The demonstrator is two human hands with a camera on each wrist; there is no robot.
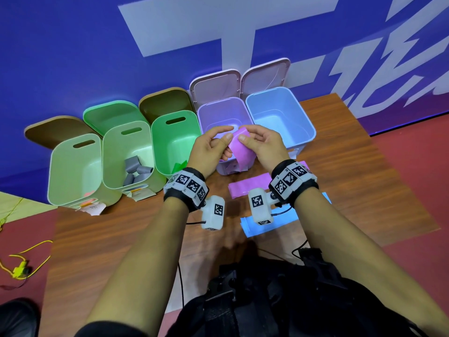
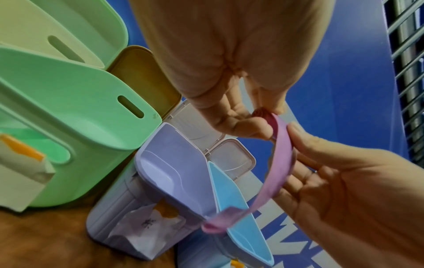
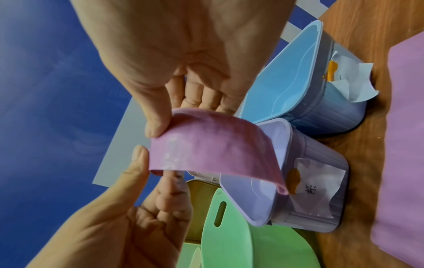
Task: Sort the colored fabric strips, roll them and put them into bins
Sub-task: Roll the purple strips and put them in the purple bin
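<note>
Left hand [image 1: 211,148], right hand [image 1: 262,144]: raised together, both pinching pink fabric strip [image 1: 240,152] over lilac bin [image 1: 206,113]. Bins: five. Grey rolls [image 1: 136,171]: roughly five.

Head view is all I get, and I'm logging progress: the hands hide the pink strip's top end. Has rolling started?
Observer: Yes. In the left wrist view the left hand pinches a small tight coil at one end of the pink strip; the rest hangs loose.
Operator: What is the right hand doing?
Observer: In the right wrist view the right hand pinches the flat part, thumb on the near face, fingers behind.
Operator: Is there anything in the purple bin?
Observer: In the left wrist view, what shows of the inside of the purple bin holds nothing.
</note>
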